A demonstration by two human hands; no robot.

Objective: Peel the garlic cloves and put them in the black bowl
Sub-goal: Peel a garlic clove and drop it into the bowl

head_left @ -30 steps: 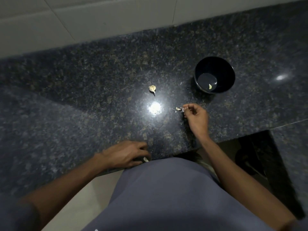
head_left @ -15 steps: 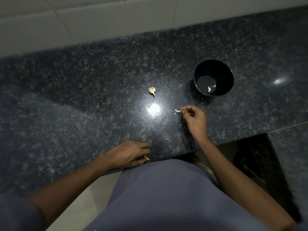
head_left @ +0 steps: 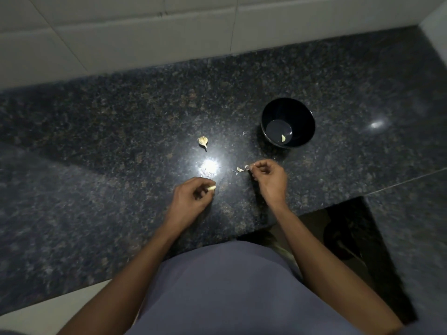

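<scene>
A black bowl (head_left: 303, 131) stands on the dark granite counter (head_left: 121, 131) at the right, with one peeled garlic clove (head_left: 283, 138) lying inside. An unpeeled clove (head_left: 203, 141) lies on the counter left of the bowl. My left hand (head_left: 191, 199) pinches a pale garlic clove (head_left: 212, 188) at its fingertips, just above the counter. My right hand (head_left: 269, 180) is below the bowl, fingers curled, pinching a scrap of garlic peel (head_left: 246, 167); another peel scrap (head_left: 240, 169) lies right beside it.
A white tiled wall (head_left: 145, 32) runs along the back of the counter. A bright light reflection (head_left: 209, 165) sits between the hands. The counter's front edge steps back at the lower right, over a dark gap (head_left: 350, 233). My grey shirt (head_left: 229, 291) fills the bottom.
My left hand has moved from the counter's front edge up and forward, carrying the clove toward the right hand. The right hand stays by the peel scraps.
</scene>
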